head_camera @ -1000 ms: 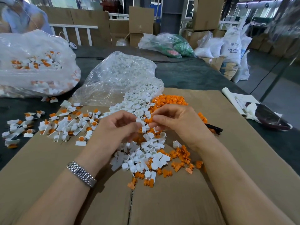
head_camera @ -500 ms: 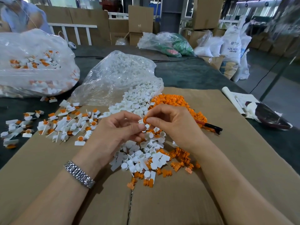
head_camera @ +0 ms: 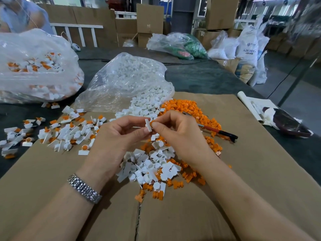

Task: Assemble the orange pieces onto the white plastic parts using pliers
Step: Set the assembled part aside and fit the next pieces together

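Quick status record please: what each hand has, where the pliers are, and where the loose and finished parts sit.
left hand: pinching white part
right hand: pressing orange piece against it
pliers: lying on cardboard, right of hands, unused
orange pile: behind right hand
loose white parts: below hands
finished pieces: scattered left
open bag: white parts, behind hands

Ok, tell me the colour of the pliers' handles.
Red with black ends on the pliers, seen in the head view.
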